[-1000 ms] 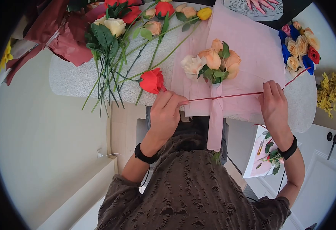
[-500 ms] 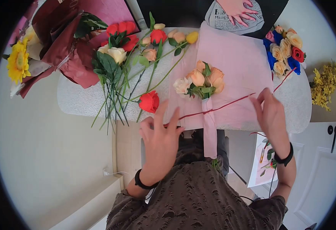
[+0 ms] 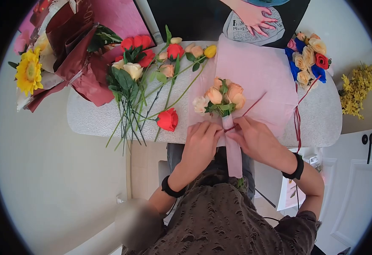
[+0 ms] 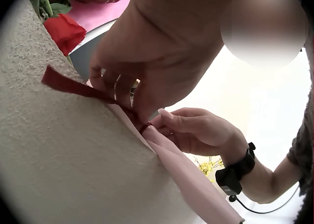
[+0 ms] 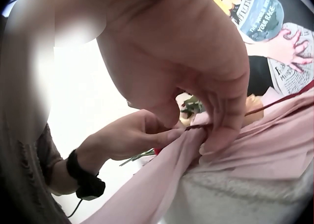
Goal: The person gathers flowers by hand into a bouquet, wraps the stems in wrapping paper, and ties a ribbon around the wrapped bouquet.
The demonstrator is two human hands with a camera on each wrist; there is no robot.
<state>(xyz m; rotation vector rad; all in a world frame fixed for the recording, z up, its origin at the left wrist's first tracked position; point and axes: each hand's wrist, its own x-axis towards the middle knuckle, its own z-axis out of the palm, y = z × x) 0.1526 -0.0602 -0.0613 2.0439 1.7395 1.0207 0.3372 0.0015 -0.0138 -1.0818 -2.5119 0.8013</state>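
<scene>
A small bouquet of peach and white roses (image 3: pixel 225 96) has its stems wrapped in pink paper (image 3: pixel 234 160), which hangs over the table's front edge. Dark red ribbon (image 3: pixel 254 103) goes round the wrapped stems just below the blooms. The left hand (image 3: pixel 201 143) pinches the ribbon at the left side of the wrap. From the right, the right hand (image 3: pixel 260 142) pinches it at the same spot, the two hands nearly touching. In the left wrist view a ribbon end (image 4: pixel 68 83) lies over the white surface. Fingers partly hide the crossing of the ribbon.
Loose flowers with long stems (image 3: pixel 128 91) and a red rose (image 3: pixel 167 119) lie on the table (image 3: pixel 92 119) at left, by a sunflower bouquet in dark red wrap (image 3: pixel 90 87). Pink sheets (image 3: pixel 258 63) lie behind the hands. A blue-and-peach bouquet (image 3: pixel 307 59) stands back right, ribbon trailing nearby.
Both hands have come inward from the sides to the wrapped stems. The ribbon, earlier stretched wide across them, is now drawn close around the wrap, with one end pointing up right.
</scene>
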